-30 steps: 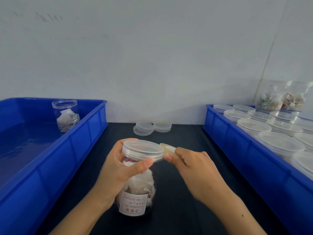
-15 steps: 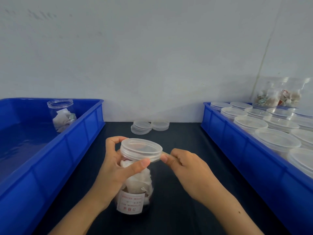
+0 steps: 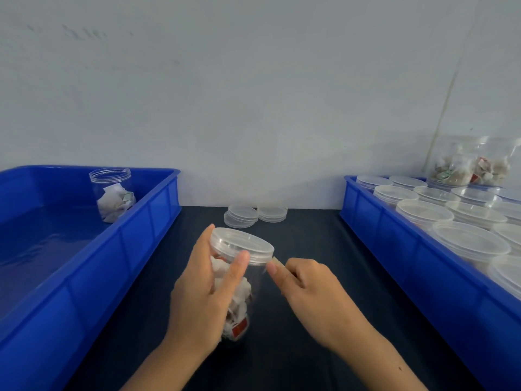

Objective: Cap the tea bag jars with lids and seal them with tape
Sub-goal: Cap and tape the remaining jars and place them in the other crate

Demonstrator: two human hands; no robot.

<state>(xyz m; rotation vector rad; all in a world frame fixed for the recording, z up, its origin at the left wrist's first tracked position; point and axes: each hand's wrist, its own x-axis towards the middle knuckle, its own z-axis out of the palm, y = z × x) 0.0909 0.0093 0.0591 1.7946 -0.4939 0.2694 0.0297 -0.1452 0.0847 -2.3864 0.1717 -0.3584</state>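
Hands: your left hand (image 3: 207, 289) wraps the jar (image 3: 239, 280) from the left, thumb lying across its near face just under the lid (image 3: 242, 244), fingers curled round the far side; your right hand (image 3: 304, 289) is curled, thumb and forefinger pinching a small pale strip of tape (image 3: 275, 261).
Head view, jar position: the jar sits between your hands above the dark worktop (image 3: 310, 249), tilted so its top leans right and toward you; whether its base touches the worktop you cannot tell, as your left hand hides it.
Tape contact: the strip's free end is at the lid's right rim, touching or just beside it.
Handling, jar: clear thin plastic, likely light with only tea bags (image 3: 236, 294) inside, smooth and a little slippery; it probably flexes if you squeeze hard.
Where to hold: keep your grip on the body below the lid, leaving the seam bare for the tape.
Handling, tape: limp and sticky, so it may fold on itself; hold it by its end and press it down along the seam.
Surroundings: loose lids (image 3: 255, 214) lie at the back of the worktop; an uncapped jar (image 3: 112, 194) stands in the left blue tray (image 3: 93, 266); the right blue tray (image 3: 394, 235) holds many lidded jars (image 3: 451, 221).
Stage: lid looks seated; sealing appears to be just starting.
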